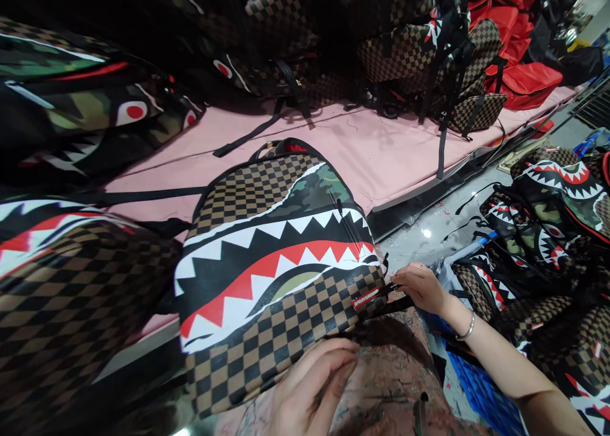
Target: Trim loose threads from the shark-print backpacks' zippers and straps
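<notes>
A backpack [281,258] with a brown-and-black checkered print, a camouflage patch and a red-and-white shark mouth lies tilted in front of me, its near edge against my lap. My left hand [314,385] is beside that near edge, its fingers curled and pressed together; whether anything is between them is hidden. At the bag's right lower corner, next to a small red label [366,299], my right hand [419,286] pinches a thin black piece whose kind is not clear. A bracelet [469,327] circles the right wrist.
A pink-topped table [362,143] runs behind the bag. Checkered and camouflage backpacks [405,54] are piled along its back, with red bags [524,83] farther right. Another checkered backpack [90,283] stands at left. More backpacks [538,232] fill a blue crate [481,385] at right.
</notes>
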`<state>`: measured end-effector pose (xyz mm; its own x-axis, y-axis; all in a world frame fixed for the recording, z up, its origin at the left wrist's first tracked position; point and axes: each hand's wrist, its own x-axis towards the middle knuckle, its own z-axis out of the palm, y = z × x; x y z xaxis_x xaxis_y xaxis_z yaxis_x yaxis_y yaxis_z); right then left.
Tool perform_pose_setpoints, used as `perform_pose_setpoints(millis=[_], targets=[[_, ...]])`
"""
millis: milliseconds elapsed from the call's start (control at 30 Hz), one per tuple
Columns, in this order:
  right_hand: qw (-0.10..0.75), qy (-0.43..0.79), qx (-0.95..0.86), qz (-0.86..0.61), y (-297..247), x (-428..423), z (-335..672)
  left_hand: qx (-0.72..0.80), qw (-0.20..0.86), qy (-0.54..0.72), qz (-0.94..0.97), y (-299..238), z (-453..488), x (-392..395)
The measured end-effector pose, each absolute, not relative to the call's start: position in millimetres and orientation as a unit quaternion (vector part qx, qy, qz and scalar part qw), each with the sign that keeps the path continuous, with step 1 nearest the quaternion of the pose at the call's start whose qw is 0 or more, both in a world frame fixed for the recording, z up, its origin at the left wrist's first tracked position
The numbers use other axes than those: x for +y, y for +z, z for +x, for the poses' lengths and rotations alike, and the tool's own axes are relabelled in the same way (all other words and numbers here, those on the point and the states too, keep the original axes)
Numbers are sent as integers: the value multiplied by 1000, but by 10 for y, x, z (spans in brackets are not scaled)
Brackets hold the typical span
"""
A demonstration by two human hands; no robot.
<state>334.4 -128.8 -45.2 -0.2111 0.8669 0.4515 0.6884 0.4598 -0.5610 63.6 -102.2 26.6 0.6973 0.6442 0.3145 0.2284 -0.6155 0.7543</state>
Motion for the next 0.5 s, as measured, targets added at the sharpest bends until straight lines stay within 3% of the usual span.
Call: perform_pose_setpoints(millis=[500], targets=[[380, 129, -762, -509, -513, -1325, 3352, 273, 378, 302, 831, 289, 637, -1019]])
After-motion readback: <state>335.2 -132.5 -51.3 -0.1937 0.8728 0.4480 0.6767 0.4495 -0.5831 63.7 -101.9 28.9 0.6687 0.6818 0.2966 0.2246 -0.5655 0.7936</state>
